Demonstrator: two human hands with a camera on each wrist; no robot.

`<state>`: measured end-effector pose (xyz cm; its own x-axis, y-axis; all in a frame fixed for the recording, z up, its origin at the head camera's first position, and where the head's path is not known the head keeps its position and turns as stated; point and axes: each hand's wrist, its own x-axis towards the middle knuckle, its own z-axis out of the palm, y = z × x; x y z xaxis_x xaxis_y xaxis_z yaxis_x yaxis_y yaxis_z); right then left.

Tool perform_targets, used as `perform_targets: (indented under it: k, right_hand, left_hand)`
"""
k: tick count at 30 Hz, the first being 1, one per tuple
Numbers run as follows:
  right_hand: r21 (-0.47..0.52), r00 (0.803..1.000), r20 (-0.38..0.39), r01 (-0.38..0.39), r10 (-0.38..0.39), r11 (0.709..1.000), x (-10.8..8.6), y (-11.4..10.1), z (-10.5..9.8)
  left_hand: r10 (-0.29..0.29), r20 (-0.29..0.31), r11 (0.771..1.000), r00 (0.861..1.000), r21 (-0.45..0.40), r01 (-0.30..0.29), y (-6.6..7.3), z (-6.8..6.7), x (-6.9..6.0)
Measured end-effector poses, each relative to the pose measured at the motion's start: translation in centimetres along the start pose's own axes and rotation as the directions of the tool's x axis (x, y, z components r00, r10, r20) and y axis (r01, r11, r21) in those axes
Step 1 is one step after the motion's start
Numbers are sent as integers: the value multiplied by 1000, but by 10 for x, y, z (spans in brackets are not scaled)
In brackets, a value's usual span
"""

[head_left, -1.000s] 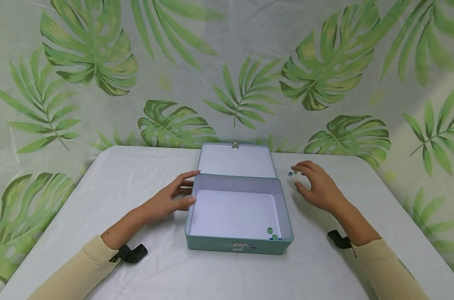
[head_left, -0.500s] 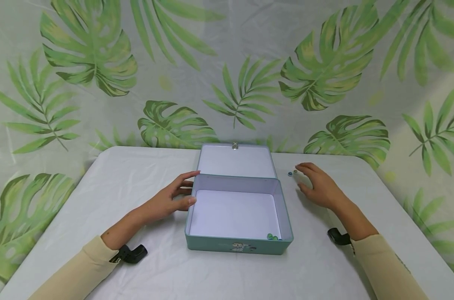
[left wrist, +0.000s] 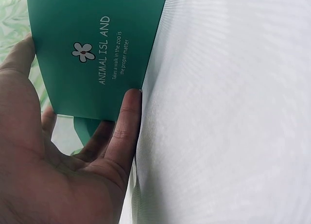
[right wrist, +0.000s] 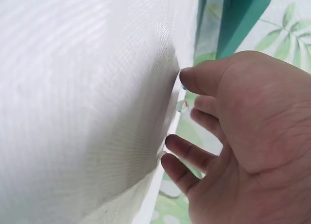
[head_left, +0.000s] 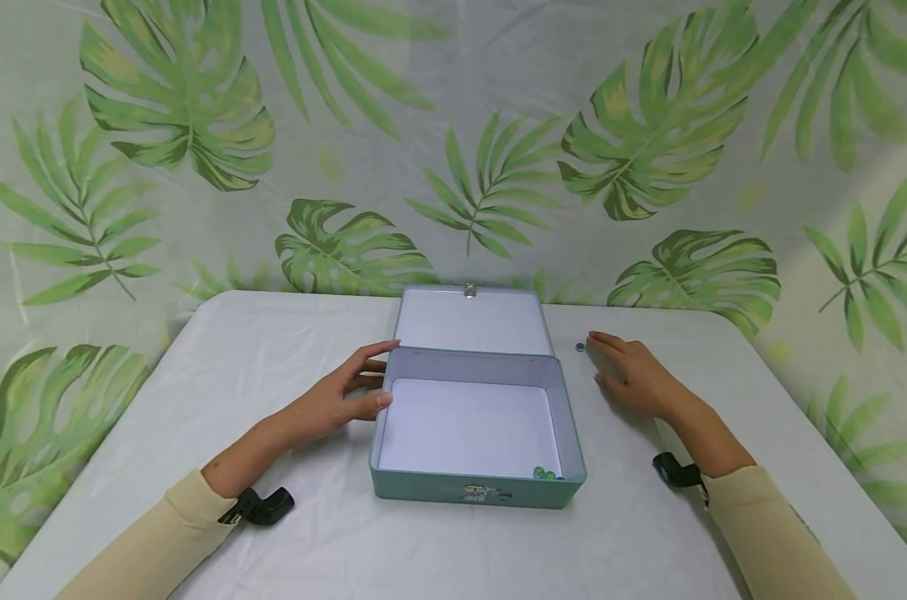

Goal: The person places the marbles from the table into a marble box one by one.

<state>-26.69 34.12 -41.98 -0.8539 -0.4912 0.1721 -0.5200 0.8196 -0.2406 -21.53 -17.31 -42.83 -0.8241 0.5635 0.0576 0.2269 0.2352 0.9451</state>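
Observation:
A green tin box (head_left: 478, 490) with a white inside stands on the table, its lid (head_left: 472, 321) laid back behind it. Against the box's left wall rests my left hand (head_left: 344, 392); its fingers and thumb touch the printed green side (left wrist: 92, 54). Beyond the box's right side, my right hand (head_left: 637, 379) is low over the cloth with fingers bent loosely. A clear marble (right wrist: 182, 106) lies between its thumb and fingers, not pinched. One blue marble (head_left: 580, 347) shows just past the fingertips. Green marbles (head_left: 543, 473) sit in the box's front right corner.
White cloth covers the table (head_left: 288, 525). A leaf-patterned curtain (head_left: 498, 167) hangs right behind its far edge. Black wrist devices (head_left: 266, 507) are worn on both arms, by the beige sleeves.
My right hand has come down to the cloth, and its fingers now hide a pale marble seen beside the blue one. Marbles in the box settled against the front wall. My left hand stays put.

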Motion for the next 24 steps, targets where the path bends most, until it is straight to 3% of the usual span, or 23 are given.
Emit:
perform_targets:
  k: [11,24]
  right_hand:
    - [-37,1000,-23,8,-9,999,-1,-3,2]
    - [-38,999,-27,-41,39,998,-1,-2,2]
  left_hand:
    - [2,3,1000,1000,2,-2,1,0,-1]
    - [1,5,1000,1000,-1,-1,1,0,-1]
